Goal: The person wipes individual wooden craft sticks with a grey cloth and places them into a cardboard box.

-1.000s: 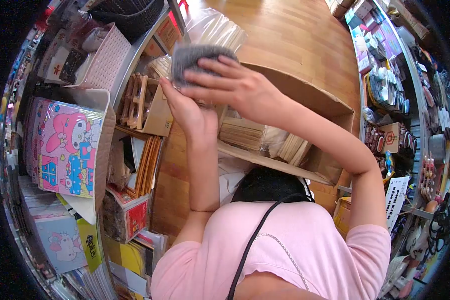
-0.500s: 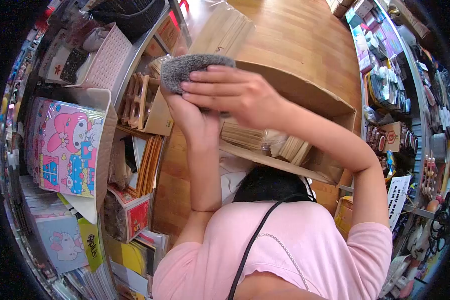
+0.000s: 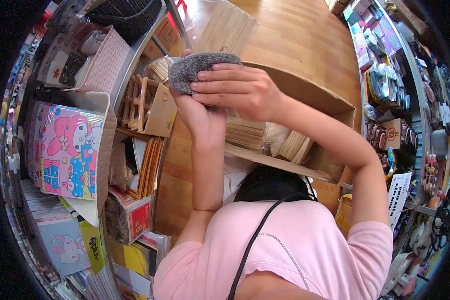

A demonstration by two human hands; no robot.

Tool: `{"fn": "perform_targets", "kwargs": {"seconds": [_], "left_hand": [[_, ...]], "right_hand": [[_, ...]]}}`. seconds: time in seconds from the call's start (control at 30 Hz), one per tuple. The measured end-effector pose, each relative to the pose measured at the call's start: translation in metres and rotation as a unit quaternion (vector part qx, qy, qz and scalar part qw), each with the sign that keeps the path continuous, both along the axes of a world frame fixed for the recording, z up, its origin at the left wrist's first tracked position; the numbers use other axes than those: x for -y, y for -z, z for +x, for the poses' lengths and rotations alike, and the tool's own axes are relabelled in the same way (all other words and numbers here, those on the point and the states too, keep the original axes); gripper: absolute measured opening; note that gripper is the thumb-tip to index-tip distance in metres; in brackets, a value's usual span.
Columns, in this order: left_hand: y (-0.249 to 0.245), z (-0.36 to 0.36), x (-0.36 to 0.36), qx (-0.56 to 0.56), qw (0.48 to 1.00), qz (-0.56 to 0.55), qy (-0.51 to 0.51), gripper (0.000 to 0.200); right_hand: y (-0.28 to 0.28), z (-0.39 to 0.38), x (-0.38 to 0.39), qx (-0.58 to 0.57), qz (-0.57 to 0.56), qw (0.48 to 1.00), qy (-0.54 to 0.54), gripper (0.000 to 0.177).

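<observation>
A grey fluffy cloth [image 3: 187,72] lies bunched between my two hands. My right hand [image 3: 242,90] is closed over it, fingers pressed together across its near side. Below and to the left, my left hand [image 3: 197,112] shows its wrist and heel; most of its fingers are hidden behind the cloth. Just beyond the cloth, a clear-wrapped pack of flat pale-brown pieces [image 3: 227,27] sticks out, seemingly gripped by my left hand. Under my right forearm stands an open cardboard box [image 3: 325,95], with more stacks of such pale pieces [image 3: 245,135] inside.
Shelving on the left bears a pink perforated basket [image 3: 107,62], a black basket [image 3: 130,20], cartoon-covered books [image 3: 70,150] and wooden frames [image 3: 150,167]. A right-hand shelf [image 3: 360,60] is crowded with packaged goods. Wooden floor [image 3: 295,30] runs between them.
Both hands, the cloth and the pack have shifted slightly to the right. Blur on the pack and hands has lessened.
</observation>
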State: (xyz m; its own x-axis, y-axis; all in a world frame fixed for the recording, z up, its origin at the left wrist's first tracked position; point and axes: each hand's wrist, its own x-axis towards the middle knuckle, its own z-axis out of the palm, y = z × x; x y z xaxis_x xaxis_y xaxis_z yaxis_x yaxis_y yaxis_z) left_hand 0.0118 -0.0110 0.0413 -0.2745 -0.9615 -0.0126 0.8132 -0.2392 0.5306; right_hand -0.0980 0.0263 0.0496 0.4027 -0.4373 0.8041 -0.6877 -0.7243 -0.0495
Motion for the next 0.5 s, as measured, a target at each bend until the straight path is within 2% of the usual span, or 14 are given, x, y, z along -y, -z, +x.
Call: {"fn": "perform_targets", "kwargs": {"seconds": [0.07,0.13,0.2,0.3,0.37,0.4,0.43,0.47,0.5], "left_hand": [[-0.004,0.0,-0.005,0.008,1.0,-0.008,0.003,0.041],[-0.01,-0.002,-0.012,0.022,0.995,0.093,-0.04,0.044],[-0.011,-0.004,-0.016,0.043,0.995,0.079,-0.046,0.046],[-0.008,-0.006,-0.018,0.065,0.995,0.056,-0.06,0.049],[-0.009,-0.006,-0.019,0.065,0.994,0.048,-0.066,0.05],[-0.013,-0.005,-0.018,0.072,0.992,0.079,-0.068,0.05],[-0.015,-0.005,-0.017,0.08,0.988,0.11,-0.07,0.05],[-0.011,-0.003,-0.015,0.081,0.988,0.112,-0.069,0.05],[-0.004,0.0,-0.011,0.086,0.991,0.08,-0.059,0.05]], "right_hand": [[-0.006,-0.014,0.004,-0.03,-0.006,0.999,-0.022,0.029],[-0.014,-0.026,0.006,-0.068,-0.034,0.997,-0.017,0.028],[-0.022,-0.04,0.011,-0.052,-0.025,0.998,-0.005,0.03],[-0.027,-0.064,0.023,-0.046,-0.026,0.991,0.126,0.033],[-0.018,-0.043,0.017,-0.03,-0.018,0.991,0.127,0.031],[-0.015,-0.029,0.01,-0.015,-0.011,0.992,0.129,0.031],[-0.014,-0.013,-0.007,-0.071,0.008,0.993,0.097,0.03],[0.002,0.003,-0.014,-0.07,0.033,0.996,0.044,0.034],[0.009,0.003,-0.015,-0.072,0.036,0.996,0.041,0.036]]}}
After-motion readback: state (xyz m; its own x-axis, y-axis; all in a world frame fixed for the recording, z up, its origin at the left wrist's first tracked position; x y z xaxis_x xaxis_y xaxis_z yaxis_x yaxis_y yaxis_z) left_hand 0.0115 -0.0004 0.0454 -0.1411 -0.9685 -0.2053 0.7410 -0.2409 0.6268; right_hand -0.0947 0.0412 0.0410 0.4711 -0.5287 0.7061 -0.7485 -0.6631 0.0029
